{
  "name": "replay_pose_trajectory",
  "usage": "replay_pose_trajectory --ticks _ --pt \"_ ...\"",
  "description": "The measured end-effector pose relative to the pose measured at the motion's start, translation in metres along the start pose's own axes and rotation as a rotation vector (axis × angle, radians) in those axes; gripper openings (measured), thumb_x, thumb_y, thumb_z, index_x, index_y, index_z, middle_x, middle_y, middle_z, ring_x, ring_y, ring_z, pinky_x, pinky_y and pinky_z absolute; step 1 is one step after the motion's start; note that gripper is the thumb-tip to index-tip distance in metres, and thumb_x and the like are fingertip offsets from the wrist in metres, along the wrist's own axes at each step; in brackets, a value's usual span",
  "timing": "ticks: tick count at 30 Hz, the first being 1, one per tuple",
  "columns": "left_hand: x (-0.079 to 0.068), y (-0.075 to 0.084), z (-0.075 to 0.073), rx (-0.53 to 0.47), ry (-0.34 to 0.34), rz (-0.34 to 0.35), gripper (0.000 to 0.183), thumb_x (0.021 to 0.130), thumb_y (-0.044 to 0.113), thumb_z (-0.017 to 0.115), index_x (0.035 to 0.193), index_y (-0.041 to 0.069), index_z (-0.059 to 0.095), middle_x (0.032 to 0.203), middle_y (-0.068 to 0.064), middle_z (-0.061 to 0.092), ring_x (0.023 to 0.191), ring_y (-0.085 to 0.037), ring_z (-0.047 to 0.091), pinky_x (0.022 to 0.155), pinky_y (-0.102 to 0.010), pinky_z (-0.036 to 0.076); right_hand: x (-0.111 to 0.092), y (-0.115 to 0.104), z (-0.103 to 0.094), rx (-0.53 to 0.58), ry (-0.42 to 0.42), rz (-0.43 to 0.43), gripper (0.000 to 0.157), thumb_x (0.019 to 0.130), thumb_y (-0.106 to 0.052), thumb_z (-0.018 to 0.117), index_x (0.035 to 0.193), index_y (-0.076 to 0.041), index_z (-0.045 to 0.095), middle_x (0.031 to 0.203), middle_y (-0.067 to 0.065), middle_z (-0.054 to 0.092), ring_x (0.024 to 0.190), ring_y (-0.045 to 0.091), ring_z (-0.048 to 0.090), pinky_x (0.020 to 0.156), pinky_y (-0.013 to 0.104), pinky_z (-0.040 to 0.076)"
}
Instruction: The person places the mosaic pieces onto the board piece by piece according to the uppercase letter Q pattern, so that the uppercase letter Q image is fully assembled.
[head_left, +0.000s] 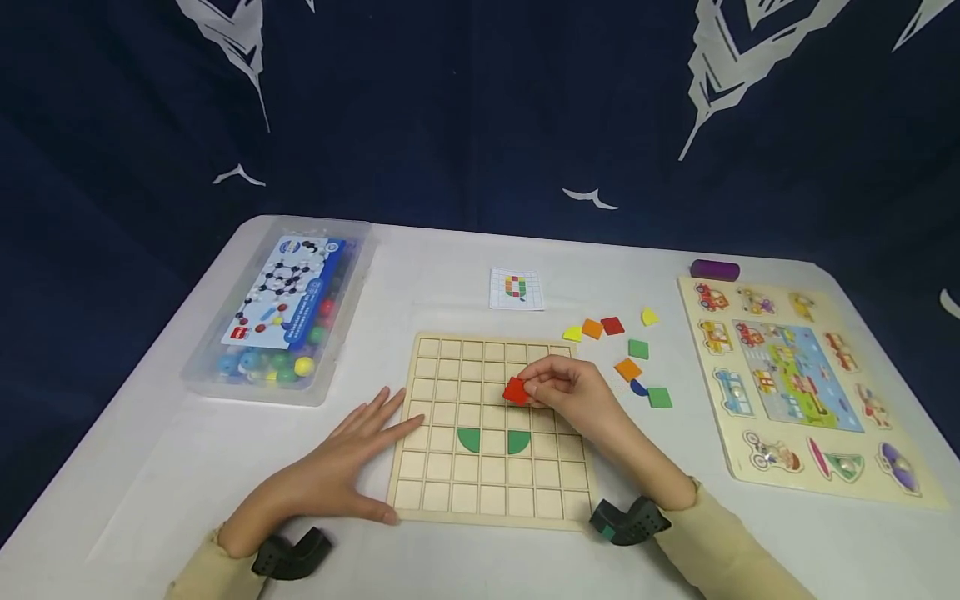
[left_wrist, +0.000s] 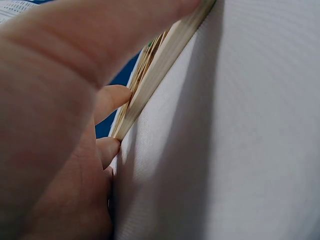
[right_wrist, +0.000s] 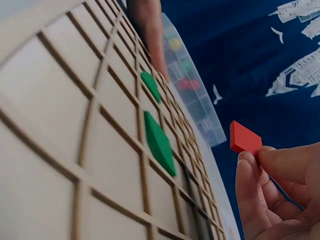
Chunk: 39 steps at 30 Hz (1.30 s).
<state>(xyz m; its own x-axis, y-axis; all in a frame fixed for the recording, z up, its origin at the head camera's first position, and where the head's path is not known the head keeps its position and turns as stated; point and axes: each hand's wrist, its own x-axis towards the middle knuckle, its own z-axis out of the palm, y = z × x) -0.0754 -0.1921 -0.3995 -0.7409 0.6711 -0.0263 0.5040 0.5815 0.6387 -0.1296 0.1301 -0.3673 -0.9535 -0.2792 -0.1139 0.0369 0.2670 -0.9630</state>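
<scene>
A flat red square tile (head_left: 516, 391) is pinched between the thumb and fingertips of my right hand (head_left: 566, 392), over the wooden grid board (head_left: 480, 518). In the right wrist view the red tile (right_wrist: 245, 137) shows raised above the board. Two green quarter-round tiles, a left one (head_left: 468, 439) and a right one (head_left: 519, 442), lie in grid squares with one square between them. My left hand (head_left: 341, 467) lies spread at the board's left side. Its thumb and fingertips touch the board's edge (left_wrist: 165, 70) in the left wrist view.
Behind the board lies a pattern card (head_left: 517, 289). Loose tiles, among them a green square (head_left: 660, 397) and an orange square (head_left: 627, 370), are scattered to its right. A clear box of beads (head_left: 300, 387) stands left, a wooden picture puzzle (head_left: 810, 467) right, and a purple cylinder (head_left: 715, 269) behind that.
</scene>
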Motion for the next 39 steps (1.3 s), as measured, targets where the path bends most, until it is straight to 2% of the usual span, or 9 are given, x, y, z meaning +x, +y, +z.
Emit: replay_pose_trajectory --ticks 4,8,11,17,25,35,39 --pt "0.001 -0.001 -0.001 0.009 0.001 0.000 0.108 0.063 0.060 0.075 0.149 0.017 0.027 0.155 -0.012 0.002 0.139 -0.031 -0.006 0.109 -0.047 -0.001 -0.003 0.006 0.010 0.032 -0.058 -0.020 0.012 0.086 0.005 0.061 0.098 0.008 0.064 0.086 0.013 0.067 0.074 0.023 0.064 0.069 0.030 0.054" --pt "0.001 -0.001 -0.001 0.005 -0.001 -0.002 0.109 0.062 0.058 0.077 0.149 0.017 0.027 0.155 -0.011 0.001 0.139 -0.030 -0.007 0.109 -0.048 -0.001 -0.008 0.011 0.017 -0.102 -0.102 -0.093 0.010 0.084 0.005 0.065 0.093 0.002 0.067 0.080 0.006 0.066 0.069 0.016 0.062 0.065 0.025 0.053" --pt "0.001 -0.001 0.000 -0.003 0.001 -0.002 0.108 0.062 0.057 0.078 0.149 0.017 0.028 0.155 -0.012 0.001 0.139 -0.030 -0.006 0.109 -0.049 -0.001 -0.012 0.013 0.021 -0.218 -0.105 -0.167 0.010 0.082 0.003 0.068 0.088 -0.004 0.069 0.075 0.000 0.064 0.065 0.014 0.059 0.061 0.023 0.051" --pt "-0.001 -0.001 0.002 -0.018 -0.001 -0.007 0.107 0.062 0.058 0.077 0.148 0.017 0.028 0.155 -0.012 0.003 0.139 -0.031 -0.005 0.109 -0.048 -0.001 -0.016 0.015 0.028 -0.298 -0.113 -0.246 0.009 0.080 0.002 0.071 0.083 -0.006 0.069 0.073 -0.005 0.062 0.065 0.011 0.057 0.060 0.023 0.051" --pt "0.000 -0.001 0.001 -0.016 0.006 -0.002 0.107 0.062 0.058 0.077 0.148 0.015 0.029 0.155 -0.013 0.003 0.139 -0.032 -0.005 0.109 -0.048 -0.001 -0.017 0.011 0.029 -0.432 -0.109 -0.276 0.012 0.079 -0.001 0.072 0.078 -0.012 0.069 0.070 -0.011 0.060 0.062 0.006 0.053 0.057 0.023 0.049" --pt "0.004 -0.002 0.000 0.014 -0.002 0.007 0.109 0.062 0.059 0.076 0.149 0.016 0.028 0.155 -0.013 0.002 0.139 -0.031 -0.006 0.109 -0.048 0.000 -0.017 0.006 0.024 -0.516 -0.130 -0.356 0.010 0.079 -0.002 0.073 0.083 -0.011 0.074 0.082 -0.011 0.064 0.076 0.005 0.058 0.068 0.023 0.050" --pt "0.002 -0.002 0.000 0.012 0.004 0.006 0.109 0.062 0.060 0.076 0.148 0.014 0.029 0.155 -0.013 0.002 0.139 -0.031 -0.005 0.109 -0.047 -0.001 -0.015 0.004 0.017 -0.500 -0.149 -0.360 0.011 0.081 -0.003 0.071 0.089 -0.009 0.074 0.086 -0.009 0.067 0.083 0.007 0.060 0.072 0.025 0.050"
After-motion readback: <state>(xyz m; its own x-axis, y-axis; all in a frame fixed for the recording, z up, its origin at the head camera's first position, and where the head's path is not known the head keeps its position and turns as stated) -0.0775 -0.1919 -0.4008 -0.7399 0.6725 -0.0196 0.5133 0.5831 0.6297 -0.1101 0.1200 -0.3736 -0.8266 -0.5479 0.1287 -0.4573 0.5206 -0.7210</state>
